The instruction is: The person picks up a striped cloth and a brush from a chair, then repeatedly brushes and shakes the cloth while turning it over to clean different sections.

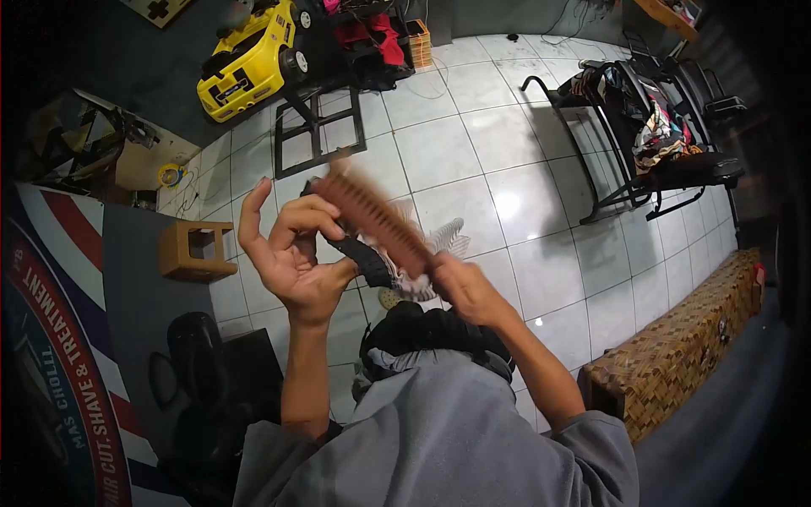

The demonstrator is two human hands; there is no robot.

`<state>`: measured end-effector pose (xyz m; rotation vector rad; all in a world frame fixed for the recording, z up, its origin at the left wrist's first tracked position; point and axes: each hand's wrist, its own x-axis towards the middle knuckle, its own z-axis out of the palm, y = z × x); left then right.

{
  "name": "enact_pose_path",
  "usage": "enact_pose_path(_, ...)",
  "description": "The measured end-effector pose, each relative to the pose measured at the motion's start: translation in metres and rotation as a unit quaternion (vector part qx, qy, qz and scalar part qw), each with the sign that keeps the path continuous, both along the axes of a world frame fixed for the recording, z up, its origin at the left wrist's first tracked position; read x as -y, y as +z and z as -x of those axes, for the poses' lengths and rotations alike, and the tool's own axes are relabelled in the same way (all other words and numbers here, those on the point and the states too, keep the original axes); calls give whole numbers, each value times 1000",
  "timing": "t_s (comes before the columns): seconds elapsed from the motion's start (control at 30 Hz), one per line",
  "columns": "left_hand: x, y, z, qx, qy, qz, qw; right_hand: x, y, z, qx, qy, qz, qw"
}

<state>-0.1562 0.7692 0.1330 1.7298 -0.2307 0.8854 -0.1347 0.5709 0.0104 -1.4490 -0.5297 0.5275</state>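
**Brown comb and a black clipper held up over a tiled floor**

So the view looks down past the person's grey sleeves at both hands raised in front of them. The left hand (291, 258) is palm-up with its fingers half curled: thumb and a couple of fingertips pinch the upper end of a brown comb (372, 221), while the pinky sticks up free. A black clipper (365, 258) sits just under the comb, against the heel of that same hand, and it looks like it's resting in the palm. The right hand (465, 287) is closed around the comb's lower end, fingers wrapped tight, knuckles toward the camera. The comb runs diagonally between the two hands, high end on the left, teeth side a bit motion-blurred. There's something pale and bristly (435, 245) just behind the comb near the right hand; can't tell what it is.

Around them: white floor tiles (473, 152), a yellow toy car (249, 59) at the top left, a small wooden stool (196, 250) beside the left hand, a black chair (650, 135) piled with clothes on the right, and a woven bench (684, 346) at lower right. A barber-style sign (59, 338) fills the left edge.
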Motion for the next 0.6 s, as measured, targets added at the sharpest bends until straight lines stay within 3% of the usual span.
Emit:
enact_pose_path(0.07,-3,1,0,30,7,-24,999,-3,-20,4,108,101,177,973)
enact_pose_path(0.1,-6,2,1,53,29,-26,998,3,-39,5,137,156,321,924)
enact_pose_path(0.17,-8,3,3,89,67,-23,993,30,-129,23,231,203,462,832)
enact_pose_path(0.23,-12,-5,6,92,54,-61,993,58,-176,36,39,170,547,818)
enact_pose_path(0.3,-13,-11,9,93,32,-117,988,81,-193,45,34,105,580,807)
enact_pose_path(0.4,-3,-21,15,64,47,-139,987,95,-195,32,4,56,609,792)
enact_pose_path(0.47,-1,-34,19,67,19,-139,988,92,-175,10,33,17,557,830)
enact_pose_path(0.53,8,-44,25,-6,-15,-180,983,72,-93,-8,-77,-81,419,901)
enact_pose_path(0.6,21,-57,26,4,-37,-175,984,52,-17,-13,-91,-82,243,962)
